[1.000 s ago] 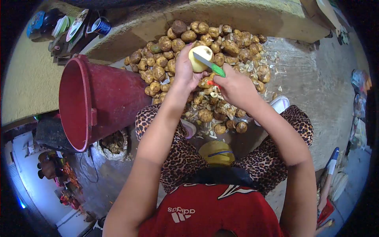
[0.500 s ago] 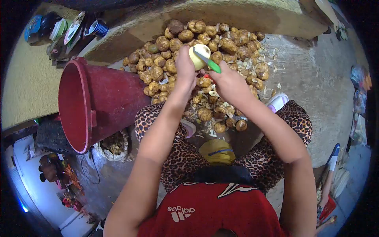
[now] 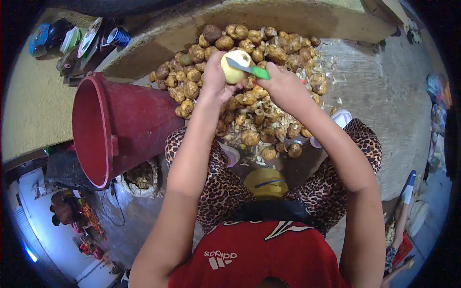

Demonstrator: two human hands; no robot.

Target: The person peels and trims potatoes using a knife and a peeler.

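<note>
A large, mostly peeled, pale yellow potato (image 3: pixel 233 74) rests in my left hand (image 3: pixel 216 81), whose fingers wrap its left side and underside. A darker hollow shows near its top. My right hand (image 3: pixel 286 91) grips the green handle of a small knife (image 3: pixel 260 73), and the blade lies across the upper part of the potato. Both hands are above a heap of brown unpeeled potatoes (image 3: pixel 276 54) on the floor. Pale peelings (image 3: pixel 249 122) are scattered among the near potatoes.
A big red bucket (image 3: pixel 134 120) lies tipped at the left, its mouth facing left. A sack (image 3: pixel 139 180) stands below it. A yellow container (image 3: pixel 266 181) sits between my knees. A low wall (image 3: pixel 307 17) runs behind the heap. Other people (image 3: pixel 65 209) appear at lower left.
Both hands have shifted slightly left with the potato and knife. The potato has turned a little in my left hand, and the blade now lies flatter across it.
</note>
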